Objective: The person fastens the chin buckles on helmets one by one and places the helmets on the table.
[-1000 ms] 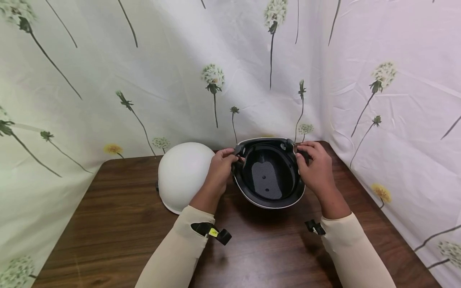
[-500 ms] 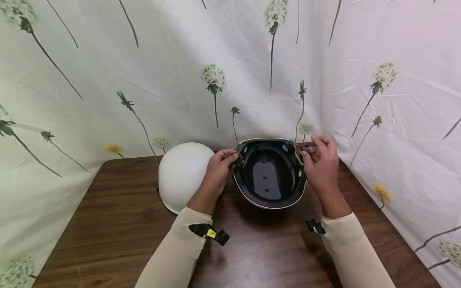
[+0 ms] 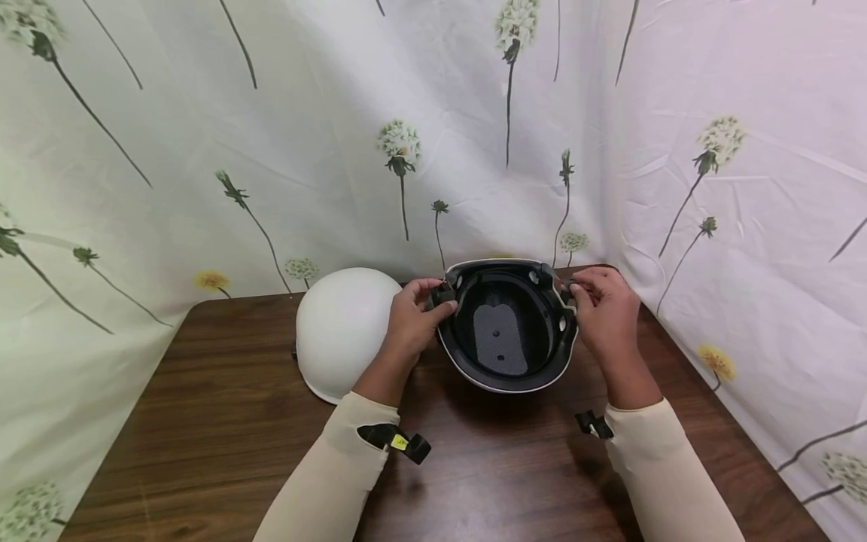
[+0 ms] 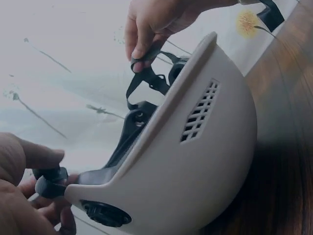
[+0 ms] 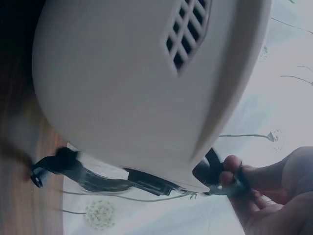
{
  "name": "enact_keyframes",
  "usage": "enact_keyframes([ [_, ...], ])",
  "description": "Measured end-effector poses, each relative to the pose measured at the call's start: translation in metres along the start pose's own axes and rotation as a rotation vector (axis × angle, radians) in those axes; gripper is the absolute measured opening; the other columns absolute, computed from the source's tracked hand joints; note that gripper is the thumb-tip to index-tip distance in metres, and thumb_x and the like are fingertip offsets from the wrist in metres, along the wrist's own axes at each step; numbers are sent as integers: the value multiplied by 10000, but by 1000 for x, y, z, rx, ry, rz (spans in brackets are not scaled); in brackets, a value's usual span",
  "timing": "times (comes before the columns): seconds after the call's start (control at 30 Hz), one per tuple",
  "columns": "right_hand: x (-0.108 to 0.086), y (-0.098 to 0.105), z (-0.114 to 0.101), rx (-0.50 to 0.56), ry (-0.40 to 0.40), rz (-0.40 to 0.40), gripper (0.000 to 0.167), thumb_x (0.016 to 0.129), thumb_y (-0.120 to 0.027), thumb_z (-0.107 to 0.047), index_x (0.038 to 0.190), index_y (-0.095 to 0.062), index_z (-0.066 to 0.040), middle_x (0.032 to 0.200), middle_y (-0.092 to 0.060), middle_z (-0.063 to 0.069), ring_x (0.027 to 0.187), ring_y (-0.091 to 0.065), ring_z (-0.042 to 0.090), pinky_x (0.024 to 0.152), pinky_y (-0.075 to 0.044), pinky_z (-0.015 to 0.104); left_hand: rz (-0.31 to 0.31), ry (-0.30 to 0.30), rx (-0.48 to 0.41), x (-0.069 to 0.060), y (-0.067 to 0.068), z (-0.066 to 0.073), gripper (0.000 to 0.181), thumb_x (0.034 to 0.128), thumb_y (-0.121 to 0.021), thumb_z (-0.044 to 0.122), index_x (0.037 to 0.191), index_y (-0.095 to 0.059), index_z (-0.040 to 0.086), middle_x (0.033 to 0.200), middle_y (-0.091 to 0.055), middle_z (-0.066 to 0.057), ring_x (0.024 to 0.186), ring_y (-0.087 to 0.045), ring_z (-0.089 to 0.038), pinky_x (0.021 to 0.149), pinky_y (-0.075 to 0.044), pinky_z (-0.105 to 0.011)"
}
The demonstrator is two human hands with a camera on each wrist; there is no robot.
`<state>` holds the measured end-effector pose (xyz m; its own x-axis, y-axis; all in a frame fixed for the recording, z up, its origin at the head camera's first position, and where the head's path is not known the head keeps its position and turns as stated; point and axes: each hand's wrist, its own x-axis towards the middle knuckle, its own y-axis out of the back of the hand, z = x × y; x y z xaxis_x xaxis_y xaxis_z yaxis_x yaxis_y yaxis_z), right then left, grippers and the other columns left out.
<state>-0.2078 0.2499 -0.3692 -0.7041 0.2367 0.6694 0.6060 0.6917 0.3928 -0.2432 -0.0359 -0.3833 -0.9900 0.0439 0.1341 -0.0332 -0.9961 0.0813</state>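
Observation:
A white helmet (image 3: 500, 339) rests dome down on the table, its black padded inside facing up. At its left rim my left hand (image 3: 411, 312) pinches a black strap (image 4: 49, 185) between thumb and fingers, seen close in the left wrist view. On the opposite side my right hand (image 3: 606, 312) pinches another black strap (image 5: 212, 169) near the rim. That strap loops upward in the left wrist view. The white shell (image 4: 210, 166) shows a slatted side vent (image 4: 200, 112) and a round black fitting (image 4: 106, 213). My right fingertips are partly blurred in the right wrist view.
A second white helmet (image 3: 348, 331) sits dome up just left of my left hand. Both stand near the back of the dark wooden table (image 3: 223, 421). A flower-printed cloth (image 3: 325, 150) hangs behind and along the right side.
My right hand moved outward from the rim with fingers raised, then came back to pinch the strap by the edge. My left thumb shifted over its strap. The helmet stays nearly in place.

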Motion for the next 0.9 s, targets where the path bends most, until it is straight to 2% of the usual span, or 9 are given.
enact_keyframes([
  [0.17,1,6,-1,-57,-120,-160,313,934,-772,-41,1213,-729,94,1098,-614,229,900,-567,304,816,-439,328,39,-115,145,-1,1,-2,367,994,-712,118,1344,-620,56,1221,-698,-162,1106,-679,-293,970,-541,-416],
  [0.3,2,11,-3,-137,-146,-272,440,939,-775,-86,1314,-664,116,1110,-586,257,914,-553,363,839,-449,503,62,-156,210,-2,1,-1,336,1017,-683,125,1341,-641,44,1259,-685,-169,1115,-678,-288,980,-535,-441],
  [0.4,2,13,-3,-196,-147,-318,400,941,-749,-72,1282,-681,124,1132,-618,277,957,-594,408,860,-478,549,78,-198,241,-2,2,-2,315,1027,-658,90,1332,-655,10,1294,-635,-194,1136,-655,-308,989,-530,-453],
  [0.47,1,13,-3,-220,-139,-324,309,937,-720,-41,1196,-723,128,1114,-646,288,1010,-617,440,899,-491,570,85,-228,256,-3,2,-3,309,1032,-643,85,1325,-661,-10,1310,-602,-204,1149,-637,-325,991,-536,-468],
  [0.53,1,13,-1,-234,-129,-309,213,932,-677,-5,1082,-762,120,1084,-663,281,1038,-628,457,919,-495,583,92,-265,266,-2,3,-5,302,1034,-633,86,1313,-666,-24,1303,-579,-209,1132,-625,-337,974,-546,-477],
  [0.63,0,11,1,-242,-95,-259,156,925,-646,29,975,-769,112,1030,-650,274,1017,-623,473,931,-482,599,96,-294,270,-3,3,-5,297,1034,-632,98,1301,-670,-26,1297,-584,-201,1087,-619,-339,935,-543,-473],
  [0.77,-1,8,4,-202,-59,-152,119,933,-656,39,937,-751,109,1002,-641,267,980,-625,467,905,-483,588,93,-312,261,-4,3,-3,283,1031,-633,78,1290,-672,-31,1269,-595,-193,1043,-624,-328,900,-524,-446],
  [0.83,0,7,4,-169,-59,-98,106,929,-672,44,926,-755,110,1019,-660,254,979,-643,435,867,-503,521,94,-317,255,-5,3,-2,280,1035,-628,78,1290,-670,-31,1264,-598,-187,1045,-623,-322,899,-522,-445],
  [0.9,1,6,4,-104,-93,-50,90,911,-703,49,903,-764,114,1043,-686,230,957,-664,350,824,-520,377,101,-319,248,-5,3,-1,285,1039,-625,86,1296,-667,-29,1261,-605,-183,1057,-625,-318,910,-530,-456],
])
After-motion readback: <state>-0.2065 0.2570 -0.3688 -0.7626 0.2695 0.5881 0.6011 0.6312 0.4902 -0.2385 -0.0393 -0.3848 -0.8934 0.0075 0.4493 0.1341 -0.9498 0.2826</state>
